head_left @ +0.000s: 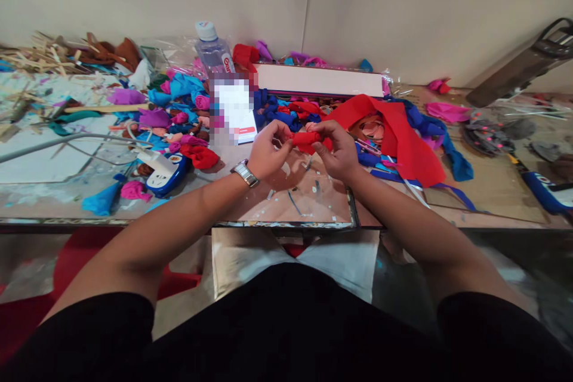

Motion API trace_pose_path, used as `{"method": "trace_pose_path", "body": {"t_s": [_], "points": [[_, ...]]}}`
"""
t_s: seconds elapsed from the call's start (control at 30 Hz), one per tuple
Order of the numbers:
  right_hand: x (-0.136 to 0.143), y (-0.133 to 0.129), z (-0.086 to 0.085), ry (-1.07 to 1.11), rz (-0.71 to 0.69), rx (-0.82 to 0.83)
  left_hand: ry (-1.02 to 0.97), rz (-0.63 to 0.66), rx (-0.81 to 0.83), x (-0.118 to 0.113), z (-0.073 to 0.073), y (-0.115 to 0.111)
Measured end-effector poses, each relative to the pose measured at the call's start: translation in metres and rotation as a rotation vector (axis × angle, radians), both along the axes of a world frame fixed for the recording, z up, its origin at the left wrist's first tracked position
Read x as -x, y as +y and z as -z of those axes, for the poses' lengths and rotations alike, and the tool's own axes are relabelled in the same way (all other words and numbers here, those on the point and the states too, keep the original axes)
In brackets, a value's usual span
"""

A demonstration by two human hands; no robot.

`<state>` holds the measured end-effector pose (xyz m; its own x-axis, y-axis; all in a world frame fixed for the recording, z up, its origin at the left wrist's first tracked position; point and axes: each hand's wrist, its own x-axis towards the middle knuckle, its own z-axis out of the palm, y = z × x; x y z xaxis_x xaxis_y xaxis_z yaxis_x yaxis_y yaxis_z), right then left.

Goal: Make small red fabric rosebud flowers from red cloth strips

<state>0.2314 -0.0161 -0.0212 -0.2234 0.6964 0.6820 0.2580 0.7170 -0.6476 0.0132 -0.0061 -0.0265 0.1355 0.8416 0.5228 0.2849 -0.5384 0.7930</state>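
Between my two hands is a small rolled piece of red crepe-like material, held just above the table. My left hand, with a metal watch on the wrist, pinches its left end. The fingers of my right hand are closed on its right end. A long, wide red strip of similar material arches behind my right hand and lies down to the right. Whether it joins the held piece is hidden by my fingers. A lit phone, partly pixelated, leans just behind my left hand.
Crumpled blue, purple and pink pieces are heaped at the left around a power strip with a cable. A plastic bottle and a long pale box stand at the back. A dark tumbler leans at the right.
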Motion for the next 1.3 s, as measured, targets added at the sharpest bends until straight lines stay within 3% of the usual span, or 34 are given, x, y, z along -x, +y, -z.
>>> {"method": "trace_pose_path", "body": {"t_s": [0.4,0.57,0.67,1.0,1.3], "points": [[0.000,0.002,0.003,0.043,0.041,0.103,0.044,0.131,-0.005,-0.001,0.000,-0.003],[-0.003,0.003,0.002,-0.062,0.099,0.017,0.046,0.264,-0.066,0.001,-0.002,-0.006],[-0.004,0.003,-0.002,-0.141,0.125,-0.045,0.037,0.276,-0.099,0.000,-0.003,-0.008],[-0.004,0.005,0.000,-0.090,0.120,0.006,0.046,0.352,-0.126,-0.004,0.000,-0.010],[0.001,0.003,0.002,0.028,0.022,0.109,-0.045,0.381,-0.021,-0.006,0.002,-0.010]]}}
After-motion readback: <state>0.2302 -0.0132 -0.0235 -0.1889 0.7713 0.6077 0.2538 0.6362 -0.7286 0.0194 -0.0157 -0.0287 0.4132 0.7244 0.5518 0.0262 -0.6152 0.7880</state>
